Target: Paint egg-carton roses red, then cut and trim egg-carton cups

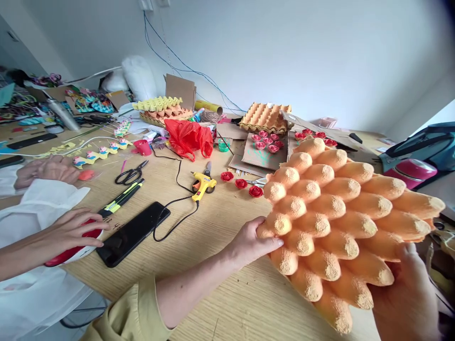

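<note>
An orange egg tray (330, 218) of moulded pulp is held up at the right, its bumps facing me. My left hand (254, 241) grips its left edge, the thumb lying on the front. At the lower right corner my right hand (405, 289) clasps the tray, thumb in front and the other fingers hidden behind. Red paper roses (241, 183) lie on the table just left of the tray. Past them is a yellow hot glue gun (204, 185) with a black cord, in front of orange-handled scissors.
Another person's hand (76, 232) rests on a red and white object at the left. Nearby lie a black phone (133, 234), a utility knife (121, 199) and black scissors (131, 175). Farther back are a red plastic bag (188, 137), stacked egg trays (265, 116) and cardboard with roses (265, 151).
</note>
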A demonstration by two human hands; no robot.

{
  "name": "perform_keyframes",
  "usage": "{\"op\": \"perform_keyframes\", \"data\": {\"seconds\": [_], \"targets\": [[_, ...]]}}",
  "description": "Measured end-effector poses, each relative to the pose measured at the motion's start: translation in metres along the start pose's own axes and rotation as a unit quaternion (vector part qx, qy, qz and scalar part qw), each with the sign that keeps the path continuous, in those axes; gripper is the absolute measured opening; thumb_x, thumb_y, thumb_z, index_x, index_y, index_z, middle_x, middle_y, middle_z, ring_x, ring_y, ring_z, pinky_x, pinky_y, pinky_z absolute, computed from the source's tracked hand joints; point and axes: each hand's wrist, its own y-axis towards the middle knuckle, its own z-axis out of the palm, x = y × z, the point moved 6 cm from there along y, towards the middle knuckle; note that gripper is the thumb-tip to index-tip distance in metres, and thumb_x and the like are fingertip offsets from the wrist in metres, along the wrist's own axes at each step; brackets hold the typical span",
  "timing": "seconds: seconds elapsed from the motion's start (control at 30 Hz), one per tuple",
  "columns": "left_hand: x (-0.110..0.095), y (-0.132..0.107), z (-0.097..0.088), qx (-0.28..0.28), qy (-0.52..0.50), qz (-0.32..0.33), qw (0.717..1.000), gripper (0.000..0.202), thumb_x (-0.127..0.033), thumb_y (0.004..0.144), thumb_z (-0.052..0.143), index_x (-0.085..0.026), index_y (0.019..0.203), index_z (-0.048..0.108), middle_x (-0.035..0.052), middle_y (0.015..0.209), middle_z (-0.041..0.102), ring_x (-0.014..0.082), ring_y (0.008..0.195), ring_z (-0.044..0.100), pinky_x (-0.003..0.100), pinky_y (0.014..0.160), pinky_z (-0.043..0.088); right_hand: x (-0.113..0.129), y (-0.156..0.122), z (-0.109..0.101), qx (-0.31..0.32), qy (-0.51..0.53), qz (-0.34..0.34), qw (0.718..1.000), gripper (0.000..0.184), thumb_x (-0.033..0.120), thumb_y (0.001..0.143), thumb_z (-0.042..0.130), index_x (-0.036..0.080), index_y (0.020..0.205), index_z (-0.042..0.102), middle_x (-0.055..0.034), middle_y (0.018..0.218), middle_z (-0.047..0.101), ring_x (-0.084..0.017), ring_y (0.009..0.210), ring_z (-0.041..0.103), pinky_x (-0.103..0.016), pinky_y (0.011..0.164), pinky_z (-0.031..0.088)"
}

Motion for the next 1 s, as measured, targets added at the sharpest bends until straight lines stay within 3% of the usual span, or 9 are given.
{"op": "perform_keyframes", "data": {"seconds": [0.13, 0.63, 0.8, 1.0], "targets": [[0.0, 0.0, -0.001, -0.001, 0.0, -0.004, 1.0, 0.034, -0.029, 0.07, 0.08, -0.016, 0.1, 0.069, 0.0066, 0.096, 0.071, 0.0225, 0.091, 0.063, 0.035, 0.079, 0.049, 0.003, -0.001, 0.007, -0.033, 0.007, 0.003, 0.999, 0.043, 0.057, 0.074, 0.074, 0.031, 0.107, 0.077, -0.0021, 0.121, 0.075, -0.033, 0.119, 0.067, -0.049, 0.099, 0.061], [-0.005, -0.003, -0.001, 0.0, 0.018, -0.008, 1.0, 0.035, -0.029, 0.069, 0.076, -0.013, 0.1, 0.068, 0.006, 0.094, 0.07, 0.0204, 0.088, 0.061, 0.031, 0.074, 0.047, 0.001, 0.004, 0.012, -0.005, 0.035, 0.0, 0.999, 0.05, 0.058, 0.072, 0.076, 0.027, 0.111, 0.076, -0.0029, 0.119, 0.075, -0.033, 0.114, 0.069, -0.053, 0.103, 0.057], [-0.006, -0.004, -0.006, -0.002, 0.006, -0.002, 1.0, 0.042, -0.03, 0.069, 0.079, -0.013, 0.106, 0.069, 0.0092, 0.102, 0.072, 0.0243, 0.096, 0.064, 0.034, 0.081, 0.05, -0.002, 0.005, 0.016, 0.006, 0.039, -0.001, 0.999, 0.056, 0.058, 0.074, 0.076, 0.024, 0.118, 0.074, -0.0052, 0.117, 0.076, -0.032, 0.114, 0.07, -0.051, 0.102, 0.057], [-0.009, -0.005, -0.011, 0.024, -0.058, -0.021, 0.998, 0.056, -0.042, 0.068, 0.088, -0.012, 0.11, 0.067, 0.0137, 0.109, 0.072, 0.03, 0.109, 0.066, 0.04, 0.092, 0.051, 0.008, 0.006, 0.023, 0.027, 0.013, -0.052, 0.998, 0.06, 0.06, 0.07, 0.081, 0.02, 0.115, 0.074, -0.0078, 0.109, 0.077, -0.029, 0.102, 0.074, -0.045, 0.097, 0.059]]}}
